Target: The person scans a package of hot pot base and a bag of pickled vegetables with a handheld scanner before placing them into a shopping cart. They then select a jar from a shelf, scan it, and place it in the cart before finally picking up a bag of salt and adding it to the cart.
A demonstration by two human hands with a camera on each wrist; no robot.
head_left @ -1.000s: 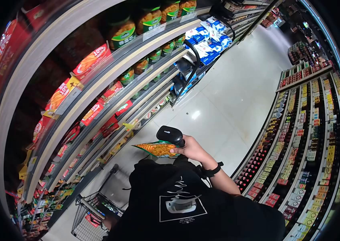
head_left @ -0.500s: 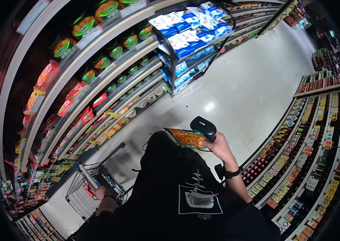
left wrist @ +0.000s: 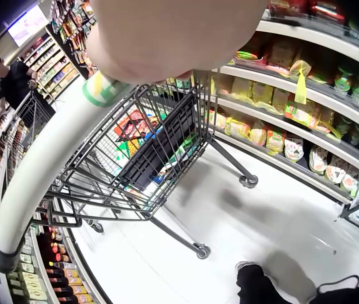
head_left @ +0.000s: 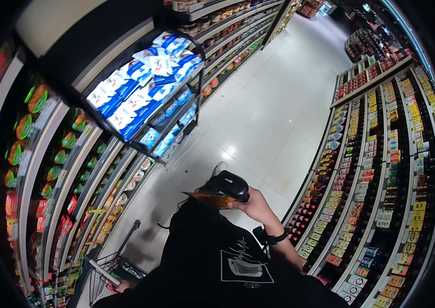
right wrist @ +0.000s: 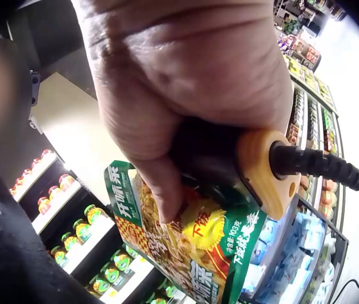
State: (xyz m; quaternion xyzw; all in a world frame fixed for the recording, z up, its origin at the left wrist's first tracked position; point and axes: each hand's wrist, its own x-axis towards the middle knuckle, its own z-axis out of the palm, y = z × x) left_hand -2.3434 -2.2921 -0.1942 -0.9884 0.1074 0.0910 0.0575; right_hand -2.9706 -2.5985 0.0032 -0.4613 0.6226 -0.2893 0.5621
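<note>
My right hand (head_left: 256, 206) grips a black handheld barcode scanner (head_left: 232, 186) together with a packet of pickled vegetables (head_left: 208, 199). In the right wrist view the thumb lies flat on the front of the green and orange packet (right wrist: 185, 247). The scanner's dark handle, with a yellow-orange butt (right wrist: 258, 166) and a thick cable (right wrist: 321, 166), runs across the palm. My left hand (left wrist: 173, 38) holds the pale handle (left wrist: 49, 168) of a wire shopping cart (left wrist: 148, 190). Its fingers are partly hidden, and only a little of the hand shows in the head view.
Several colourful packs (left wrist: 138, 126) lie in the cart. A black rack of blue and white bags (head_left: 140, 92) juts into the aisle on the left. Stocked shelves (head_left: 371, 179) line the right side. Another person (left wrist: 15, 79) with a cart stands behind.
The view has swung and moved along the aisle, so the bag rack now appears closer on the left. My right hand keeps hold of scanner and packet; the left stays at the cart handle.
</note>
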